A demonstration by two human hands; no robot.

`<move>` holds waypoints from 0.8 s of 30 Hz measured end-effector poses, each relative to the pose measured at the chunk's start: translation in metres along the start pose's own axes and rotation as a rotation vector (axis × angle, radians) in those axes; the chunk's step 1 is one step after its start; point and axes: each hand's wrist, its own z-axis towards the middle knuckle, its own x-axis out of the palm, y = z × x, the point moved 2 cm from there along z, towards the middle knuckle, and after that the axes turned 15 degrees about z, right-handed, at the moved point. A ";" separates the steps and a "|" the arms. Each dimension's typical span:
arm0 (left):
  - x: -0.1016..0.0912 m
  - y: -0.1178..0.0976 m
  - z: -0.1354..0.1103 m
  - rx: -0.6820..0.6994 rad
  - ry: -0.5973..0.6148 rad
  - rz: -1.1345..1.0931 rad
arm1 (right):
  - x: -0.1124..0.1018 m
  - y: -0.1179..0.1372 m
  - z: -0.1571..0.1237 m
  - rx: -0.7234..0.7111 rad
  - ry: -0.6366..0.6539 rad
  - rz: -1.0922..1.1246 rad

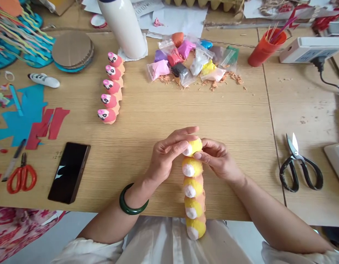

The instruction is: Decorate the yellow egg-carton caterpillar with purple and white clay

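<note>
A strip of egg carton cups [194,187] covered in yellow clay, each with a white patch on its left side, extends from my hands down past the table's front edge. My left hand [169,152] pinches the far cup from the left, thumb on its white patch and fingers over the top. From the right, my right hand [218,157] grips the same cup between thumb and fingers. Beyond them stands a similar pink strip [111,88] with black-and-white eyes and pink snouts. Small bags of coloured clay [185,58] lie farther back.
Black-handled scissors [298,165] lie at right, near a power strip [312,49] and a red cup of sticks [267,46]. A white bottle [125,29] stands at the back. On the left are a phone [69,172], red-handled pliers [21,178] and paper scraps [26,110].
</note>
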 end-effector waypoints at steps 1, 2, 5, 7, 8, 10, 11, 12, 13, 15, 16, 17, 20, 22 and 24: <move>0.000 0.001 0.001 -0.012 0.002 -0.015 | 0.000 0.000 0.000 -0.001 0.002 -0.010; 0.000 0.001 0.002 -0.034 0.006 -0.039 | 0.000 0.000 0.000 -0.001 0.005 -0.020; -0.002 0.006 0.005 -0.141 0.043 -0.161 | 0.000 0.000 0.001 -0.021 0.013 -0.036; -0.003 0.008 0.007 -0.195 0.093 -0.244 | 0.000 0.000 0.000 -0.043 0.017 -0.042; -0.004 0.009 0.008 -0.210 0.117 -0.270 | 0.000 -0.001 0.000 -0.053 0.020 -0.047; -0.005 0.009 0.010 -0.224 0.144 -0.299 | -0.001 -0.001 -0.001 -0.059 0.023 -0.056; -0.005 0.009 0.011 -0.232 0.147 -0.310 | -0.001 -0.001 -0.001 -0.057 0.019 -0.059; -0.005 0.008 0.011 -0.243 0.146 -0.324 | -0.002 -0.001 -0.001 -0.053 0.010 -0.064; -0.005 0.007 0.011 -0.259 0.146 -0.344 | -0.002 -0.001 -0.001 -0.049 -0.003 -0.070; -0.004 0.005 0.011 -0.297 0.144 -0.394 | -0.003 0.000 -0.001 -0.049 -0.024 -0.087; -0.004 0.003 0.011 -0.312 0.140 -0.416 | -0.003 0.000 -0.001 -0.051 -0.024 -0.095; -0.003 0.002 0.011 -0.323 0.137 -0.431 | -0.003 0.000 -0.001 -0.055 -0.016 -0.100; -0.003 0.001 0.010 -0.340 0.139 -0.440 | -0.001 0.001 0.000 -0.063 0.023 -0.100; -0.002 0.002 0.010 -0.359 0.158 -0.448 | 0.000 0.001 0.000 -0.076 0.037 -0.110; -0.003 0.004 0.010 -0.375 0.176 -0.472 | 0.000 0.001 0.000 -0.082 0.040 -0.136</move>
